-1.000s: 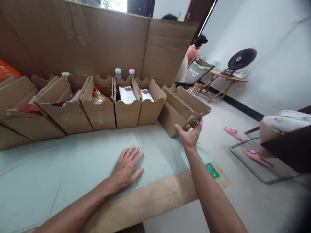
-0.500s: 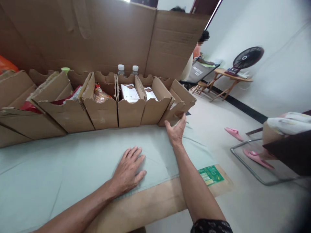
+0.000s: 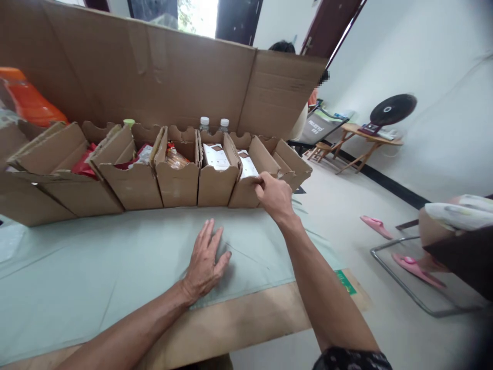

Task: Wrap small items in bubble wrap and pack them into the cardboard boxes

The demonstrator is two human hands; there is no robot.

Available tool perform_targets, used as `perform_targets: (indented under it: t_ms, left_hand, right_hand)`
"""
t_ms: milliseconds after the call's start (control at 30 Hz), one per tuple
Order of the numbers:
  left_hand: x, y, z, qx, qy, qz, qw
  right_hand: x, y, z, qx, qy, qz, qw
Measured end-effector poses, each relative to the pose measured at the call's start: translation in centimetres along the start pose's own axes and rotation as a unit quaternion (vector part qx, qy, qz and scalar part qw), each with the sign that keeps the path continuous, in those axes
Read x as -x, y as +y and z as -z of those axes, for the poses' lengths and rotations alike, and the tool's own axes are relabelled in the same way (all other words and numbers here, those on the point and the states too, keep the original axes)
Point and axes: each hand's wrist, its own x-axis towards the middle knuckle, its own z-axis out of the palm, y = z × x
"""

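Note:
A row of open cardboard bins runs along the back of the table. My right hand (image 3: 274,197) grips the front edge where the rightmost bin (image 3: 291,165) meets its neighbour, the bin (image 3: 243,191) holding a white carton (image 3: 247,164); its fingers are curled over the cardboard. My left hand (image 3: 205,260) lies flat and open on the pale green cloth (image 3: 115,267), apart from the bins. Another white carton (image 3: 216,156) stands in the bin to the left.
A tall cardboard sheet (image 3: 173,77) stands behind the bins, with two bottle tops (image 3: 213,123) before it. The table's wooden front edge (image 3: 239,329) is bare. On the floor to the right are pink slippers (image 3: 376,226), a metal frame (image 3: 408,288), a fan (image 3: 393,109) and seated people.
My right hand pushed the rightmost bin from an angled spot at the table corner back into line with the row, then moved onto its front edge. My left hand stayed put.

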Motion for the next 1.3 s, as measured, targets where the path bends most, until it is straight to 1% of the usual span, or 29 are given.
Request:
perform_targets:
  t_ms: [67, 167, 233, 300, 333, 400, 433, 467, 500, 533, 567, 600, 633, 667, 700, 767, 800, 833, 900, 1000, 1067, 1100, 1167, 1233, 1300]
  left_hand:
    - [-0.3, -0.2, 0.2, 0.050, 0.061, 0.018, 0.997]
    - [-0.7, -0.6, 0.6, 0.113, 0.124, 0.048, 0.985]
    - [-0.9, -0.7, 1.0, 0.139, 0.143, 0.061, 0.978]
    - [-0.8, -0.4, 1.6, 0.159, 0.138, 0.058, 0.976]
    - [-0.7, -0.1, 1.8, 0.170, 0.126, 0.052, 0.976]
    - [-0.4, 0.8, 2.2, 0.197, 0.088, 0.039, 0.976]
    - [-0.4, 1.4, 2.3, 0.216, 0.064, 0.033, 0.974]
    - [-0.3, 2.1, 2.3, 0.239, 0.039, 0.031, 0.970]
    - [-0.3, 2.8, 2.2, 0.266, 0.011, 0.031, 0.963]
    - [-0.3, 3.5, 2.1, 0.296, -0.018, 0.033, 0.955]
    - [-0.3, 4.2, 2.0, 0.324, -0.046, 0.033, 0.944]
    - [-0.2, 4.7, 1.8, 0.347, -0.067, 0.034, 0.935]
    - [-0.1, 5.1, 1.8, 0.363, -0.079, 0.037, 0.928]
    - [0.2, 5.3, 1.8, 0.371, -0.080, 0.042, 0.924]
    - [0.6, 5.3, 2.0, 0.370, -0.070, 0.050, 0.925]
    - [1.5, 4.8, 2.9, 0.352, -0.030, 0.077, 0.932]
    - [2.0, 4.2, 3.7, 0.337, -0.008, 0.093, 0.937]
    - [2.4, 3.6, 4.8, 0.320, 0.018, 0.107, 0.941]
    - [2.7, 2.0, 7.3, 0.284, 0.080, 0.130, 0.947]
    - [2.1, -0.6, 11.2, 0.231, 0.168, 0.151, 0.946]
    - [1.2, -2.3, 12.9, 0.201, 0.203, 0.161, 0.945]
    - [0.8, -3.1, 13.4, 0.189, 0.211, 0.165, 0.945]
    - [0.4, -4.5, 13.4, 0.176, 0.218, 0.166, 0.946]
    - [0.5, -5.5, 12.8, 0.172, 0.212, 0.156, 0.949]
    - [0.8, -6.2, 12.0, 0.159, 0.196, 0.147, 0.956]
  right_hand:
    - [4.0, 0.7, 0.8, -0.017, 0.034, 0.011, 0.999]
    - [11.8, 2.5, 3.3, -0.074, 0.099, 0.053, 0.991]
    - [17.3, 4.3, 5.4, -0.109, 0.124, 0.071, 0.984]
    - [22.5, 6.5, 7.0, -0.161, 0.120, 0.071, 0.977]
    - [25.0, 7.6, 7.4, -0.183, 0.133, 0.043, 0.973]
    - [29.3, 9.7, 7.2, -0.215, 0.196, -0.078, 0.954]
    - [31.1, 10.6, 6.7, -0.245, 0.219, -0.132, 0.935]
    - [32.5, 11.3, 6.0, -0.275, 0.225, -0.180, 0.917]
    - [33.5, 11.8, 5.2, -0.305, 0.212, -0.212, 0.904]
    - [34.1, 12.1, 4.3, -0.331, 0.187, -0.225, 0.897]
    - [34.3, 12.2, 3.5, -0.345, 0.159, -0.226, 0.897]
    - [34.0, 11.9, 2.8, -0.345, 0.131, -0.216, 0.904]
    - [33.4, 11.5, 2.3, -0.333, 0.120, -0.198, 0.914]
    - [32.4, 10.8, 2.0, -0.315, 0.122, -0.177, 0.925]
    - [31.2, 9.9, 1.8, -0.297, 0.130, -0.157, 0.933]
    - [28.3, 7.7, 1.7, -0.287, 0.143, -0.117, 0.940]
    - [26.7, 6.5, 1.6, -0.298, 0.137, -0.096, 0.940]
    - [25.1, 5.3, 1.3, -0.317, 0.126, -0.075, 0.937]
    - [21.7, 2.8, 0.3, -0.360, 0.083, -0.035, 0.928]
    - [16.8, -0.8, -2.5, -0.417, 0.035, 0.001, 0.908]
    - [14.0, -2.8, -4.6, -0.444, 0.012, 0.014, 0.896]
    - [12.9, -3.6, -5.6, -0.454, 0.003, 0.020, 0.891]
    - [11.5, -4.6, -7.3, -0.468, -0.008, 0.028, 0.883]
    - [11.1, -4.7, -8.5, -0.473, -0.015, 0.017, 0.881]
    - [11.5, -4.1, -9.5, -0.450, -0.044, -0.004, 0.892]
